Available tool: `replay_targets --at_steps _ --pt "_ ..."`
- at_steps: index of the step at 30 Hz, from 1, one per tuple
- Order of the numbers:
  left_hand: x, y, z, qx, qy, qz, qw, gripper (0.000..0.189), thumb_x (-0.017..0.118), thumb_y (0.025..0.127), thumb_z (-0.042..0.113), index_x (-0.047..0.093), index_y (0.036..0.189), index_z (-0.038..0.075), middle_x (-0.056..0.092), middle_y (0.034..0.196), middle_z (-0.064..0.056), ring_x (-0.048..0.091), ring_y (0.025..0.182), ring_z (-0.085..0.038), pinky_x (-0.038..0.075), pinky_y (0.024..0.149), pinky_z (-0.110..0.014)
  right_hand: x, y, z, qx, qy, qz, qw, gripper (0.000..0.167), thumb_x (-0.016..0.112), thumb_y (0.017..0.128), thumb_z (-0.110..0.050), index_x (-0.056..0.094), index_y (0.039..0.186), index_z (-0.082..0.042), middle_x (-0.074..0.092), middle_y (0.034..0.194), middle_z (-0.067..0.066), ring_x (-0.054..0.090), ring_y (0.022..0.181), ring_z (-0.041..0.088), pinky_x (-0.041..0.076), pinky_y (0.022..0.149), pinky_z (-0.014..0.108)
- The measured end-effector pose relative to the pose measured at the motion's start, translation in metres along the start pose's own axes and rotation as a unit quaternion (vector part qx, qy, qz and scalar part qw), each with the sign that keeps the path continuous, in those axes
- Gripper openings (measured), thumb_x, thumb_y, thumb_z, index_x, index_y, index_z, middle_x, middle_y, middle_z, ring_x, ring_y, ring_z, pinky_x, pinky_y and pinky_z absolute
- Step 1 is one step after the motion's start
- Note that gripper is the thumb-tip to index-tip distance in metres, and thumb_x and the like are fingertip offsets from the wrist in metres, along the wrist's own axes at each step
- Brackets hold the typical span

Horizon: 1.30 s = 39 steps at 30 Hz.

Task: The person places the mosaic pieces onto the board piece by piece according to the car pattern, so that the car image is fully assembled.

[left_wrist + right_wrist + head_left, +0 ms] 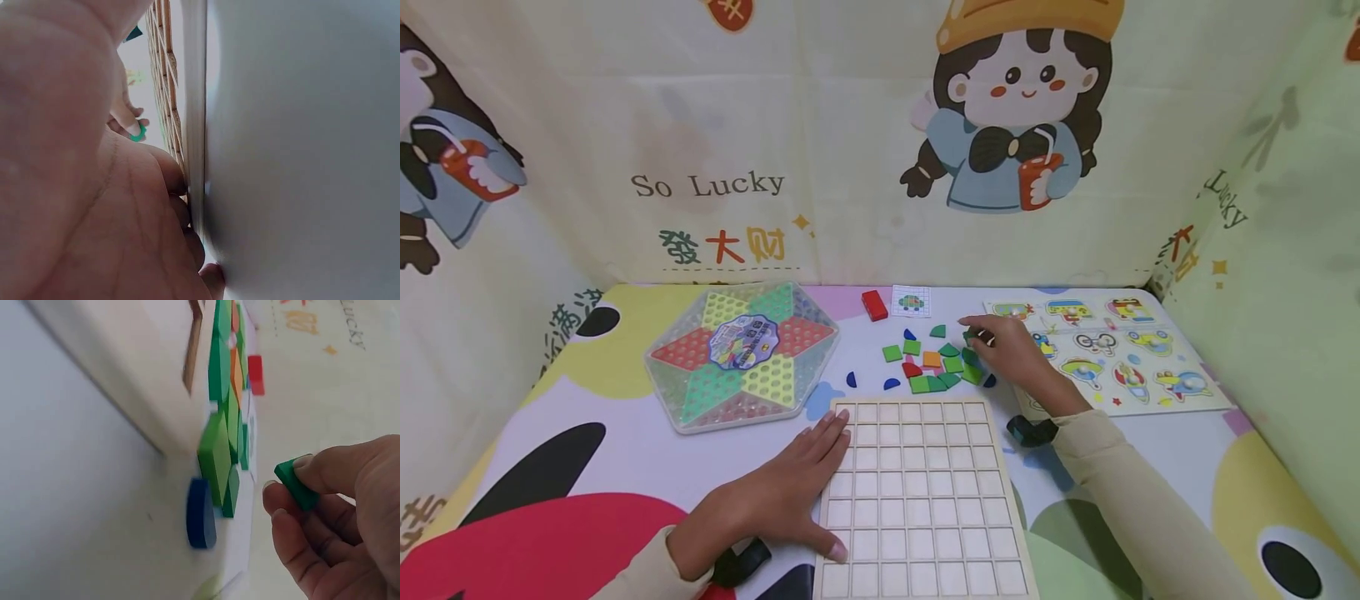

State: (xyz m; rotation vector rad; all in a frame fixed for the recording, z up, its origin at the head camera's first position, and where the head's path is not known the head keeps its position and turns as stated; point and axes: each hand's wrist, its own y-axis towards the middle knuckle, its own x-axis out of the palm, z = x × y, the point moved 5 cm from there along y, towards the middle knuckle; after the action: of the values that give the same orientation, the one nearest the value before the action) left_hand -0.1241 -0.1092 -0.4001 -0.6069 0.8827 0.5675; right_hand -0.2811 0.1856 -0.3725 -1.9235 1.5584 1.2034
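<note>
While left hand [775, 492], fingers extended, rests on gridded board [925, 483], lower centre, right hand [1011, 354], centre-right, pinches green piece [299, 489]: pick-up step, apparently; steady carry likely needed next.

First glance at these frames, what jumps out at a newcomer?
Probably the big cartoon figure on the backdrop, right of centre at the top of the head view. Below it, the hexagonal case with its coloured star sits left of the scattered bright pieces. Then the right hand, pinching a green piece at that scatter's right side.
</note>
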Motion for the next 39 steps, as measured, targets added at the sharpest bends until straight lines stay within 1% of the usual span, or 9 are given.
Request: replay_targets --at_steps 5,9,11,14,18,23,31,35,39 --pt "0.001 0.000 -0.001 0.001 0.000 0.000 1.0000 0.125 0.067 0.069 0.076 0.013 0.155 0.002 -0.007 0.163 -0.008 -0.010 0.147 -0.026 0.007 0.115 -0.052 0.005 -0.008 -0.008 0.021 0.024 0.005 0.9995 0.019 0.066 0.091 0.000 0.070 0.110 -0.001 0.068 0.099 0.009 0.057 0.078 0.022 0.048 0.066 0.032" --pt "0.002 0.000 -0.002 0.000 -0.002 0.001 1.0000 0.126 0.067 0.069 0.076 0.013 0.155 0.002 -0.007 0.163 -0.008 -0.010 0.147 -0.026 0.006 0.115 -0.052 0.009 -0.012 -0.019 0.003 0.025 0.005 0.9997 0.018 0.066 0.091 0.001 0.073 0.107 -0.003 0.065 0.097 0.006 0.053 0.078 0.020 0.046 0.066 0.031" --pt "0.002 0.000 -0.002 0.000 -0.004 0.002 1.0000 0.126 0.067 0.069 0.076 0.013 0.155 0.001 -0.007 0.163 -0.008 -0.010 0.147 -0.026 0.006 0.115 -0.053 0.012 -0.015 -0.028 -0.018 0.031 -0.007 0.9993 0.020 0.066 0.090 0.003 0.073 0.108 -0.002 0.065 0.097 0.006 0.053 0.078 0.020 0.047 0.067 0.031" --pt "0.002 -0.001 -0.002 0.000 -0.006 0.001 1.0000 0.125 0.067 0.070 0.075 0.013 0.155 0.001 -0.007 0.163 -0.009 -0.010 0.147 -0.026 0.006 0.115 -0.053 0.018 -0.019 -0.040 -0.040 0.051 -0.042 0.9970 0.023 0.067 0.088 0.004 0.072 0.110 -0.002 0.066 0.101 0.006 0.055 0.080 0.019 0.050 0.071 0.031" --pt "0.002 0.000 -0.002 0.002 0.000 -0.001 1.0000 0.125 0.068 0.071 0.074 0.012 0.155 0.001 -0.008 0.162 -0.009 -0.011 0.146 -0.026 0.006 0.115 -0.052 0.028 -0.025 -0.052 -0.043 0.074 -0.079 0.9932 0.022 0.068 0.088 0.003 0.072 0.109 -0.003 0.068 0.102 0.005 0.057 0.082 0.017 0.051 0.074 0.030" --pt "0.000 -0.001 -0.001 0.007 0.005 0.000 1.0000 0.124 0.069 0.071 0.072 0.012 0.154 0.000 -0.008 0.162 -0.011 -0.011 0.146 -0.028 0.005 0.115 -0.053 0.034 -0.030 -0.062 -0.044 0.098 -0.099 0.9893 0.020 0.068 0.087 0.004 0.074 0.104 -0.004 0.068 0.098 0.002 0.057 0.080 0.016 0.051 0.073 0.027" --pt "0.001 0.000 -0.001 0.004 0.002 -0.004 1.0000 0.124 0.070 0.071 0.072 0.013 0.155 0.000 -0.007 0.162 -0.010 -0.010 0.146 -0.028 0.006 0.115 -0.053 0.038 -0.037 -0.080 -0.086 0.118 -0.117 0.9823 0.020 0.070 0.086 0.004 0.075 0.103 -0.007 0.064 0.093 -0.003 0.056 0.079 0.015 0.052 0.070 0.026" --pt "0.001 0.000 -0.002 0.003 0.001 -0.002 1.0000 0.124 0.070 0.071 0.072 0.013 0.155 0.000 -0.007 0.162 -0.011 -0.011 0.146 -0.028 0.006 0.115 -0.053 0.043 -0.041 -0.087 -0.101 0.137 -0.146 0.9745 0.020 0.070 0.087 0.003 0.075 0.102 -0.007 0.066 0.093 -0.006 0.058 0.081 0.013 0.053 0.072 0.026" --pt "0.001 0.001 -0.002 0.001 0.002 -0.001 1.0000 0.125 0.069 0.070 0.073 0.013 0.155 0.001 -0.006 0.163 -0.009 -0.010 0.147 -0.027 0.006 0.115 -0.052 0.047 -0.046 -0.093 -0.113 0.137 -0.178 0.9678 0.018 0.069 0.088 0.001 0.076 0.101 -0.010 0.069 0.096 -0.008 0.060 0.085 0.009 0.053 0.072 0.025"
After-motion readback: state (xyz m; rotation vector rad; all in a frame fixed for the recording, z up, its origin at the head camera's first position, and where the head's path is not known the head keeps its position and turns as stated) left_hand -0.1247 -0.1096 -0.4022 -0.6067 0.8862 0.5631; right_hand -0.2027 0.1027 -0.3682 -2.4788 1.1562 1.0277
